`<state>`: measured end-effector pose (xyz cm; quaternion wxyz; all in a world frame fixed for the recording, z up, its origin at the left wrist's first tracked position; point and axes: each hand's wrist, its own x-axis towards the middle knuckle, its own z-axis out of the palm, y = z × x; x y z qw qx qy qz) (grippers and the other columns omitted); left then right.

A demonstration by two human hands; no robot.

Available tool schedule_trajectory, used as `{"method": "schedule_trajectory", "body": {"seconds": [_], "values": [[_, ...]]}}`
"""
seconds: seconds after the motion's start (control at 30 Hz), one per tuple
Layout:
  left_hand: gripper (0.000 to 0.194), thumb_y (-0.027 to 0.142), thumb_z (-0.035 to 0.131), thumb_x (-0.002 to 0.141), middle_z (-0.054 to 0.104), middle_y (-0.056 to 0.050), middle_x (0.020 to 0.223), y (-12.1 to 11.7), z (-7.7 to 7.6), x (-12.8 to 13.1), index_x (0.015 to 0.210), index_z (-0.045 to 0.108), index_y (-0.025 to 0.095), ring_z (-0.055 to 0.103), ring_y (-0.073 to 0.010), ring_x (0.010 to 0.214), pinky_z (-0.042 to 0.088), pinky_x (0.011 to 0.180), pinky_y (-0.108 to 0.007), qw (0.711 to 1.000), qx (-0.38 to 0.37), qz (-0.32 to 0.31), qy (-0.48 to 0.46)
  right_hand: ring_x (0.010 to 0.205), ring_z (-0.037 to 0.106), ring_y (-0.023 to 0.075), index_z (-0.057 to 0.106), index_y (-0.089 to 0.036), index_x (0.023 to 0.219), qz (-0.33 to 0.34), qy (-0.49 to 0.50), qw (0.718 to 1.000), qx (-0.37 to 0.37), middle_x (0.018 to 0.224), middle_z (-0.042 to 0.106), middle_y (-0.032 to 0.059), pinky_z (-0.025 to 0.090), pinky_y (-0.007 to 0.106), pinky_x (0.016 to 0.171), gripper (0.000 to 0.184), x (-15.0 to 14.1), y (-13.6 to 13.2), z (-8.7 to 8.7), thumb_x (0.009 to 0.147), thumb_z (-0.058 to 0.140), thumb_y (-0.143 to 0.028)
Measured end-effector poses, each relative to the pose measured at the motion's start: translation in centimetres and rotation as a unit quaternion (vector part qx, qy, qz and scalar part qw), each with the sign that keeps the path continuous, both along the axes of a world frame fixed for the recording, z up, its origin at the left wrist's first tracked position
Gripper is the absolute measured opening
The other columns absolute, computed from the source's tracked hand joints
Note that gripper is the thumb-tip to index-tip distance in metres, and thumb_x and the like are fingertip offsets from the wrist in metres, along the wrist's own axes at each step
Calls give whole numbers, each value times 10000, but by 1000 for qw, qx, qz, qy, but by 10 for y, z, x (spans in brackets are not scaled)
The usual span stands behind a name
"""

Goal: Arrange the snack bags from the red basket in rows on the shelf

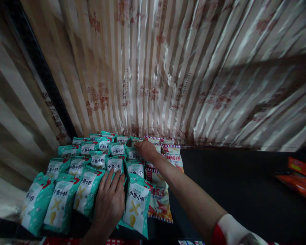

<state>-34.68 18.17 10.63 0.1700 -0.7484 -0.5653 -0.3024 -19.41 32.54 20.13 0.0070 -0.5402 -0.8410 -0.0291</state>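
Teal and white snack bags [60, 200] with fish prints stand in rows on a dark shelf. My left hand [111, 199] lies over a bag in the front row, fingers stretched out flat and pointing away from me. Beside it stands another teal bag [137, 206] at the right end of that row. Toward the back, my right hand [146, 150] has its fingers curled together at the top of a teal snack bag [135, 140]; some fingertips are hidden. Under my right forearm are white, red and yellow snack bags [159, 199], partly covered by the arm.
Bare dark shelf surface [219, 177] extends to the right of the bags. Orange-red packets [299, 180] lie at the far right. Striped, wrinkled sheeting [153, 68] with red prints hangs behind, and a dark upright post [40, 64] stands at the left.
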Motion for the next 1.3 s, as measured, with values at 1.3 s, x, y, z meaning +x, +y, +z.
{"method": "schedule_trajectory", "body": {"seconds": [1.3], "values": [[344, 163, 387, 846, 591, -130, 1207, -4, -1, -5, 1120, 590, 121, 475, -269, 1192, 338, 1016, -474, 1000, 6, -2, 19, 1001, 572, 211, 670, -225, 1014, 116, -4, 991, -60, 987, 695, 61, 409, 270, 818, 253, 14, -48, 6, 831, 525, -322]]}}
